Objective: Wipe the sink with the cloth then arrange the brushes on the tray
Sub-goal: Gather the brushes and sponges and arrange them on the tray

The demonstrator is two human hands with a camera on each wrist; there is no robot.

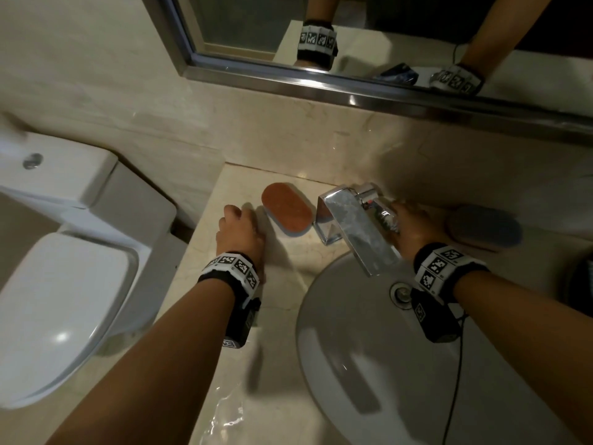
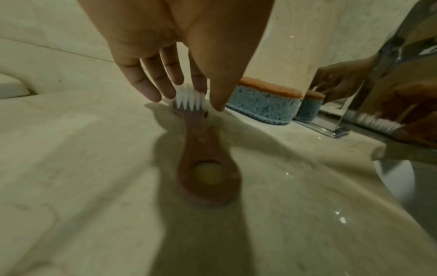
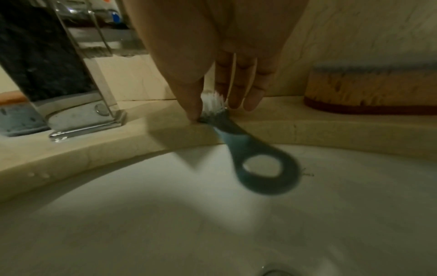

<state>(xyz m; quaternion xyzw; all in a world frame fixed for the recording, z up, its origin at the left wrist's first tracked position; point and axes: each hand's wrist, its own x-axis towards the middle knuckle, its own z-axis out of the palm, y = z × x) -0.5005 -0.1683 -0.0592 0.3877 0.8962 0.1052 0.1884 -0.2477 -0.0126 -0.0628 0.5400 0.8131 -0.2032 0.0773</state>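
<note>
My left hand [image 1: 239,231] is on the marble counter, left of the sink [image 1: 353,364]. In the left wrist view the left hand [image 2: 208,99] pinches the white-bristled head of a pink brush [image 2: 208,173] between thumb and forefinger; its looped handle points back along the counter. My right hand [image 1: 414,226] is behind the faucet [image 1: 353,226]. In the right wrist view the right hand [image 3: 208,108] pinches the bristle end of a blue brush [image 3: 267,171], and its blurred loop handle hangs over the basin [image 3: 165,224]. I see no cloth.
A blue sponge with an orange top [image 1: 286,208] stands between my left hand and the faucet. A large wooden scrub brush [image 1: 484,226] lies at the back right. A dark object [image 1: 580,284] sits at the right edge. A toilet [image 1: 64,300] is left of the wet counter.
</note>
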